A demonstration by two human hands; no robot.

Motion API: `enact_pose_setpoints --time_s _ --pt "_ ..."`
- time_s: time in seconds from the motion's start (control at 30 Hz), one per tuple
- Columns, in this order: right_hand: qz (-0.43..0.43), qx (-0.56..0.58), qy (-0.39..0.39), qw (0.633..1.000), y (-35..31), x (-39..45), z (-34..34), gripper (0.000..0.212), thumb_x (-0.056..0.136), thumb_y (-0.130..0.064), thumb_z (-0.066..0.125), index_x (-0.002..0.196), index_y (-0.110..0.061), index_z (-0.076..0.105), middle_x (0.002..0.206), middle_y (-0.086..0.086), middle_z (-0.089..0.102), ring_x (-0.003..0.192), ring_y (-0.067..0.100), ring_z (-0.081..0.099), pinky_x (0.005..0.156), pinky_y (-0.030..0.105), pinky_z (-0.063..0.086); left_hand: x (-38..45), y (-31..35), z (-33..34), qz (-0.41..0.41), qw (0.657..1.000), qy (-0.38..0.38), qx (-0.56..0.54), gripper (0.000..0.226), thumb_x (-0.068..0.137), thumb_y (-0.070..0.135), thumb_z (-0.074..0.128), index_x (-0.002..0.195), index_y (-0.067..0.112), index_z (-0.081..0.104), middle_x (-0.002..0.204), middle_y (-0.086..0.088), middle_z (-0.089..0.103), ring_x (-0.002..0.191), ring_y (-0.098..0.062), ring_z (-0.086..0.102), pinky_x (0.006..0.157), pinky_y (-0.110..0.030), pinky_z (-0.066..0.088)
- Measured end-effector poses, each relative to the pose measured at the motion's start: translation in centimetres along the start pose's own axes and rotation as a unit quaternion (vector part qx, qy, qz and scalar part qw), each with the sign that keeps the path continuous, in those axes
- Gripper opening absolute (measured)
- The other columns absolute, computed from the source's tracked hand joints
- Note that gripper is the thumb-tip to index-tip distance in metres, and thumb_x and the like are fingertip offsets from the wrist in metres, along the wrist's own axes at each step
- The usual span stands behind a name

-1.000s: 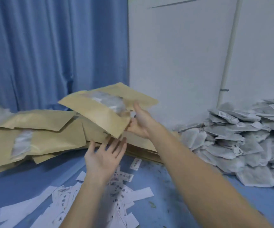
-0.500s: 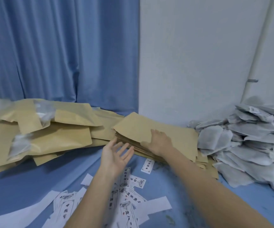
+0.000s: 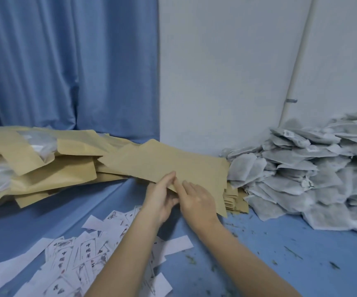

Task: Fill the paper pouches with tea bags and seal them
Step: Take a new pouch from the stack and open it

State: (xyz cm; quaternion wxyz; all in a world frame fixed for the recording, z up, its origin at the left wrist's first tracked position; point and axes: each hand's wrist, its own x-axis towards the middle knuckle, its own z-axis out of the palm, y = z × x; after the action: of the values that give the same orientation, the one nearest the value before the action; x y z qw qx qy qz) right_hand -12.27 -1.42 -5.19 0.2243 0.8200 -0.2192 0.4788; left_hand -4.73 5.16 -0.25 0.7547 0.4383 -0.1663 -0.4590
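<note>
Nearest, white paper labels (image 3: 81, 260) with black print lie scattered over the blue tabletop (image 3: 280, 264), mostly at the near left under the forearms. Small green flecks of tea (image 3: 291, 252) dot the table at the near right.

Just beyond the labels, both hands meet at the near edge of one brown paper pouch (image 3: 162, 161). The left hand (image 3: 159, 197) pinches that edge, thumb on top and fingers curled beneath. The right hand (image 3: 198, 199) lies against the same edge just to the right, its fingers fairly straight on the paper's upper face; whether its thumb grips underneath cannot be seen. The pouch is lifted and tilted, its far corner pointing up toward the wall.

Under and behind it, to the right, sits a stack of flat empty pouches (image 3: 233, 200). To the left, a loose heap of filled pouches (image 3: 44, 168) with clear windows spreads along the far edge of the table. At the right, a large pile of grey tea bags (image 3: 302, 174) leans against the white wall (image 3: 227, 71). A blue curtain (image 3: 66, 61) hangs at the far left.
</note>
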Motion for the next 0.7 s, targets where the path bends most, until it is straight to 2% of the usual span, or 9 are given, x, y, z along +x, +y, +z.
enact_pose_setpoints --time_s 0.07,0.17,0.23,0.3,0.4,0.47,0.53,0.6,0.7 --pt "-0.002 0.046 0.003 0.999 -0.5 0.8 -1.8 0.032 0.072 0.002 0.058 0.1 -0.005 0.072 0.08 0.009 0.069 0.066 0.024 0.065 0.061 0.028 0.055 -1.0 0.7 1.1 0.065 0.997 0.031 -0.005 0.013 0.097 0.007 0.048 0.091 0.004 0.059 0.085 -0.012 0.065 0.075 -0.024 0.064 0.061 -0.033 0.058" --pt "0.066 0.267 -0.153 0.949 -0.7 2.5 -5.5 0.052 0.078 0.003 0.055 0.129 -0.008 0.054 0.123 0.012 0.06 0.109 0.026 0.057 0.091 0.024 0.043 -2.7 1.7 1.7 0.184 0.97 0.089 0.128 0.018 0.099 0.008 0.043 0.099 0.004 0.06 0.112 -0.018 0.063 0.107 -0.032 0.06 0.095 -0.037 0.047" --pt "0.176 0.422 -0.224 0.861 -0.7 3.8 -8.2 0.054 0.084 -0.003 0.052 0.135 -0.021 0.048 0.132 0.001 0.054 0.12 0.015 0.05 0.097 0.014 0.035 -3.9 2.2 1.5 0.282 0.907 0.143 0.279 0.026 0.099 0.01 0.041 0.113 -0.002 0.059 0.117 -0.021 0.062 0.113 -0.033 0.056 0.086 -0.022 0.039" --pt "0.314 0.585 -0.162 0.73 -0.6 5.5 -11.2 0.039 0.088 -0.008 0.053 0.124 -0.019 0.057 0.121 0.003 0.062 0.112 0.017 0.057 0.097 0.024 0.044 -5.1 2.7 0.9 0.378 0.808 0.164 0.421 0.03 0.097 0.004 0.038 0.122 -0.004 0.054 0.109 -0.022 0.062 0.108 -0.038 0.055 0.071 -0.025 0.031" --pt "0.416 0.739 -0.075 0.525 1.7 7.1 -14.9 0.047 0.089 -0.045 0.046 0.117 -0.01 0.06 0.09 0.003 0.07 0.078 0.015 0.068 0.069 0.033 0.055 -6.8 2.7 -0.3 0.447 0.677 0.09 0.577 0.078 0.081 -0.017 0.036 0.148 0.022 0.027 0.139 -0.012 0.046 0.116 -0.034 0.048 0.09 -0.033 0.038" --pt "0.426 0.746 -0.059 0.509 3.3 6.9 -16.6 0.06 0.089 -0.055 0.043 0.118 -0.005 0.06 0.064 -0.007 0.066 0.056 0.007 0.062 0.054 0.025 0.049 -7.8 2.1 -1.3 0.438 0.577 0.118 0.679 0.092 0.078 -0.018 0.038 0.149 0.034 0.01 0.15 -0.013 0.031 0.114 -0.036 0.044 0.096 -0.041 0.037" --pt "0.456 0.701 -0.043 0.547 4.0 6.2 -17.5 0.04 0.09 -0.04 0.055 0.104 -0.005 0.066 0.069 -0.004 0.07 0.058 0.009 0.065 0.049 0.022 0.049 -8.4 1.0 -2.0 0.427 0.499 0.15 0.739 0.093 0.079 -0.016 0.039 0.148 0.034 0.003 0.149 -0.015 0.027 0.113 -0.038 0.041 0.095 -0.045 0.035" --pt "0.504 0.643 -0.035 0.576 4.1 5.1 -17.6 0.018 0.09 -0.022 0.061 0.083 -0.007 0.068 0.075 0.002 0.072 0.062 0.012 0.068 0.046 0.019 0.049 -8.9 -0.2 -2.6 0.409 0.466 0.154 0.769 0.093 0.08 -0.017 0.038 0.149 0.033 0.0 0.151 -0.016 0.023 0.118 -0.041 0.038 0.096 -0.047 0.033" --pt "0.554 0.644 -0.046 0.526 4.4 3.1 -16.5 0.013 0.089 -0.012 0.061 0.077 -0.009 0.064 0.064 -0.001 0.07 0.055 0.009 0.066 0.044 0.019 0.049 -9.4 -1.6 -3.1 0.342 0.459 0.135 0.808 0.091 0.085 -0.012 0.039 0.148 0.033 -0.009 0.153 -0.015 0.014 0.124 -0.038 0.033 0.101 -0.046 0.03"
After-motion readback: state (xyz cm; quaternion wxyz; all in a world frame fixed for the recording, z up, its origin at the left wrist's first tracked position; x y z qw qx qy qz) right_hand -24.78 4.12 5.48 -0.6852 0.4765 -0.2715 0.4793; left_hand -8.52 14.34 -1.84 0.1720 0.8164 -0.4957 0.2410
